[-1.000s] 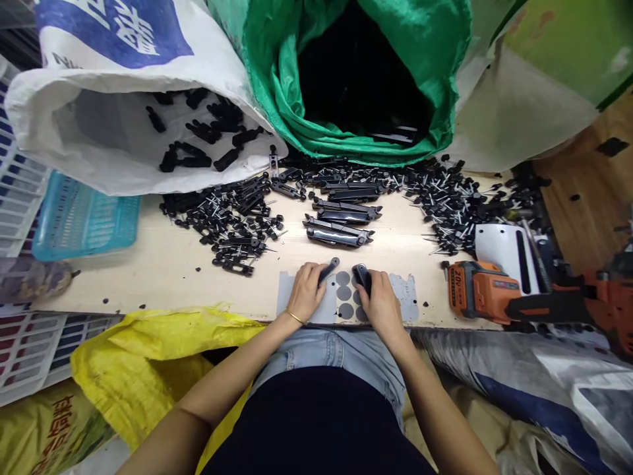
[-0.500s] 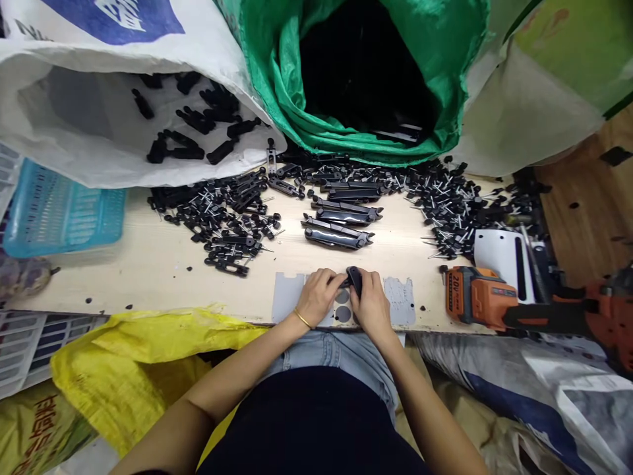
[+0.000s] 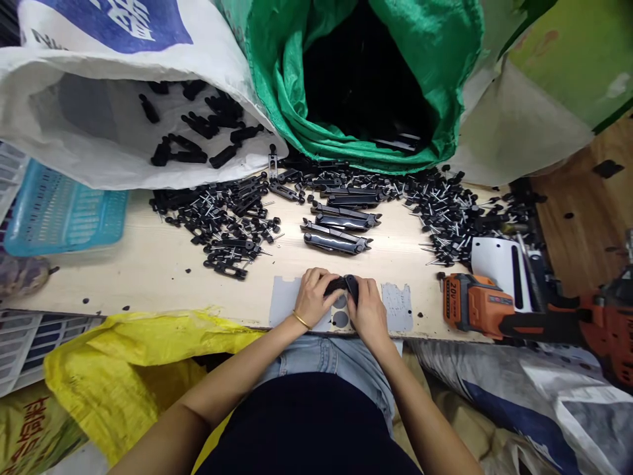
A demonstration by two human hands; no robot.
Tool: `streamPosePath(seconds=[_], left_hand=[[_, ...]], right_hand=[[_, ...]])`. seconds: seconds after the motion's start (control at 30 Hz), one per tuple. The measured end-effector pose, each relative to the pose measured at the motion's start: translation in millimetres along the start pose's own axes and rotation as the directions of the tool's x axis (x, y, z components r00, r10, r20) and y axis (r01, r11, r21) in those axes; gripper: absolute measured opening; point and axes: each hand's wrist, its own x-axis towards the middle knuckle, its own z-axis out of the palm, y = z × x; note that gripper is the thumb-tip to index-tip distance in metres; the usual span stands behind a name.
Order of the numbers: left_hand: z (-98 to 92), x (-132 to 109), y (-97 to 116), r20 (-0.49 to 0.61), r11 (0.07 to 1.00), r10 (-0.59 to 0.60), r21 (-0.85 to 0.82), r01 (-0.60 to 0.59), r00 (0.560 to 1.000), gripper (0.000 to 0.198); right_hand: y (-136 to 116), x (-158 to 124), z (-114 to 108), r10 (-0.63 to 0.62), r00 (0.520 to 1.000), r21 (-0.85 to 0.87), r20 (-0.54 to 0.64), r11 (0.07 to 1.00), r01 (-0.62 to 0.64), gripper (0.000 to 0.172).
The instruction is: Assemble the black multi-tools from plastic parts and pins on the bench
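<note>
Near the bench's front edge, my left hand (image 3: 310, 298) is closed around a dark plastic part (image 3: 335, 285). My right hand (image 3: 368, 310) grips a black elongated plastic piece (image 3: 352, 286) with a rounded top end, tilted, and it meets the left hand's part between my fingers. Whether the two are joined I cannot tell. Beneath my hands lies a grey sheet (image 3: 284, 300) with round dark spots, partly covered. Ahead of them, several black folded bracket-like assemblies (image 3: 336, 243) lie in a column on the wood.
Small black parts with metal pins form a left pile (image 3: 230, 227) and a right pile (image 3: 448, 214). Behind stand a white sack (image 3: 123, 173) with black pieces and an open green sack (image 3: 277, 86). An orange power drill (image 3: 477, 303) lies right, a blue basket (image 3: 69, 221) left.
The dark part in my left hand shows more plainly now, up against the right hand's black piece. My hands have stayed close together; the whole view has shifted slightly.
</note>
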Motion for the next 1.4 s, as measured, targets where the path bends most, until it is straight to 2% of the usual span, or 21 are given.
streamPosePath(seconds=[0.13, 0.4, 0.7, 0.8, 1.0, 1.17, 1.4], left_hand=[[2.4, 1, -4, 0.004, 0.999, -0.028, 0.032, 0.027, 1.0, 0.022], [9.6, -2, -2, -0.112, 0.994, -0.099, 0.031, 0.103, 0.989, 0.02], [9.5, 0, 1, -0.078, 0.984, -0.11, 0.129, 0.12, 0.991, 0.021], [7.8, 3, 0, -0.061, 0.981, -0.09, 0.168, 0.099, 0.994, 0.021], [6.2, 6, -2, -0.014, 0.978, 0.031, 0.208, -0.028, 0.999, 0.024], [14.5, 0, 6, -0.087, 0.975, -0.051, 0.213, 0.068, 0.995, 0.024], [5.1, 5, -1, 0.005, 0.976, 0.094, 0.198, -0.093, 0.996, 0.025]], right_hand=[[-1, 2, 0, 0.01, 1.0, 0.014, -0.006, 1.0, -0.01, 0.034], [-5, 5, 4, 0.027, 0.999, 0.085, -0.031, 0.996, -0.024, 0.038], [2, 6, 8, -0.067, 0.996, 0.225, -0.052, 0.971, 0.077, 0.047], [4, 6, 8, -0.074, 0.996, 0.248, -0.051, 0.965, 0.085, 0.049], [3, 6, 5, -0.077, 0.997, 0.268, -0.028, 0.96, 0.081, 0.05], [3, 7, 5, -0.053, 0.998, 0.259, -0.028, 0.964, 0.058, 0.053], [5, 7, 6, -0.048, 0.998, 0.298, -0.047, 0.953, 0.06, 0.049]])
